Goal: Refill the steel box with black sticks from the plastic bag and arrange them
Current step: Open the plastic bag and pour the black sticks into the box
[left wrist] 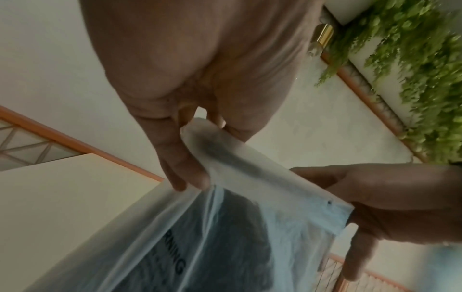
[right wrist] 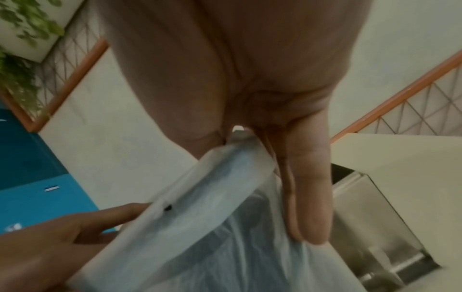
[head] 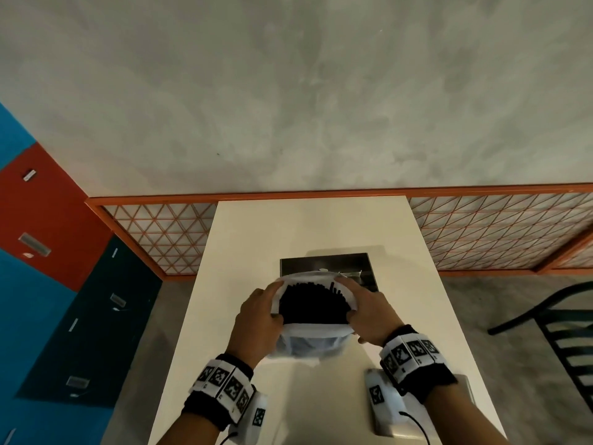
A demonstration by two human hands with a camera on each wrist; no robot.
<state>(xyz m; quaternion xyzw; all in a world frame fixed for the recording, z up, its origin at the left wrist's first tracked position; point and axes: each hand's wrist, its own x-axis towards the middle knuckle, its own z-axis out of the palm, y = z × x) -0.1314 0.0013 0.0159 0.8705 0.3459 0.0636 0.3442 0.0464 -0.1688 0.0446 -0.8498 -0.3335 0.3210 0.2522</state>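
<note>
A translucent plastic bag (head: 313,343) full of black sticks (head: 313,305) stands on the white table (head: 321,226), its mouth pulled wide. My left hand (head: 261,316) grips the left edge of the bag's mouth and my right hand (head: 365,308) grips the right edge. Just behind the bag lies the steel box (head: 324,263), open and dark inside. In the left wrist view my left hand (left wrist: 185,173) pinches the bag's rim (left wrist: 250,162). The right wrist view has my right hand (right wrist: 295,197) on the bag (right wrist: 212,207), with the steel box (right wrist: 370,217) beside it.
A steel lid or tray (head: 449,409) lies on the table near my right wrist. An orange-framed lattice fence (head: 481,226) runs behind the table. A black chair (head: 558,335) stands at the right. Blue and red floor panels (head: 48,252) lie to the left.
</note>
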